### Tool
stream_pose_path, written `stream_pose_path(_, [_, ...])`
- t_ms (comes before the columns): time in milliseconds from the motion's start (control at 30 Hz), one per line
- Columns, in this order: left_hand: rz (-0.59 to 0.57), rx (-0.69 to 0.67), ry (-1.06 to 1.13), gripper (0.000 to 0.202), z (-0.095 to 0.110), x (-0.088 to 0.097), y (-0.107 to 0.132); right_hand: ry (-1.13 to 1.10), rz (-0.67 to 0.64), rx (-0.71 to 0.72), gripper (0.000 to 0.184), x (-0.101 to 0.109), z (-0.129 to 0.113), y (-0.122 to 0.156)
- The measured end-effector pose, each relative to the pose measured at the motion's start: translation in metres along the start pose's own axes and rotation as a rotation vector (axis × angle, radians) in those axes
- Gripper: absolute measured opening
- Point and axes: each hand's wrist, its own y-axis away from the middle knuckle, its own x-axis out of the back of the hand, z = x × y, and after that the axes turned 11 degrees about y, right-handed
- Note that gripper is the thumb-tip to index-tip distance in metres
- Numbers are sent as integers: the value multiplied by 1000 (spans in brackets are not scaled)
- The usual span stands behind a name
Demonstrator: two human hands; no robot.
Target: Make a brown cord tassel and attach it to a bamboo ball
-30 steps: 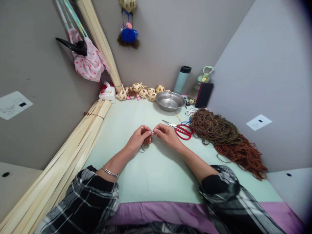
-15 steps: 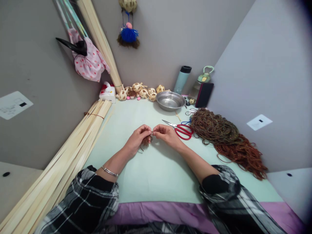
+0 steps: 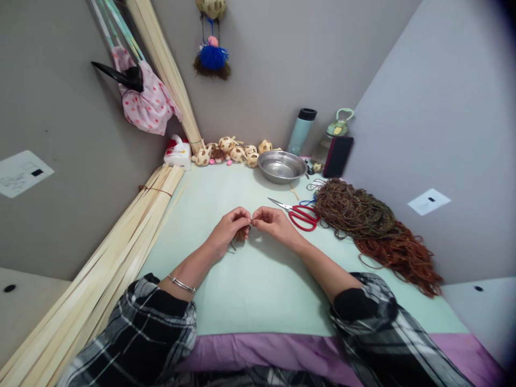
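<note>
Over the middle of the pale green tabletop, my left hand (image 3: 229, 228) is closed on a small brown yarn tassel (image 3: 241, 234), whose strands hang below the fingers. One loose strand end trails toward the wrist. Fingertip to fingertip with it, my right hand (image 3: 274, 223) is pinched at the top of the tassel; what lies between its thumb and finger is too small to make out. Just right of that hand lie red-handled scissors (image 3: 303, 217), blades pointing left. Beyond them is a large heap of brown and rust-coloured cord (image 3: 358, 212).
A metal bowl (image 3: 282, 166) stands at the back, beside several woven strip balls (image 3: 238, 155). Behind it are a blue flask (image 3: 301, 131), a clear bottle (image 3: 337, 129) and a phone (image 3: 338, 157). Long pale strips (image 3: 133, 236) line the left edge, near a tissue pack (image 3: 178, 154).
Both hands stay nearly in place, fingertips shifting slightly at the tassel's top. Less of the tassel's strands shows below the left fingers.
</note>
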Motion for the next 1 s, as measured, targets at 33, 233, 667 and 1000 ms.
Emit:
stream_pose_path(33, [7, 12, 17, 14, 1, 0, 0, -1, -2, -2, 13, 0, 0, 0])
stream_pose_path(233, [14, 39, 137, 14, 6, 1, 1, 10, -2, -3, 12, 0, -3, 1])
stream_pose_path(667, [12, -54, 234, 17, 7, 1, 1, -44, 6, 12, 11, -1, -4, 1])
stream_pose_path(1000, [35, -21, 143, 23, -1, 3, -2, -372, 79, -8, 18, 1, -4, 0])
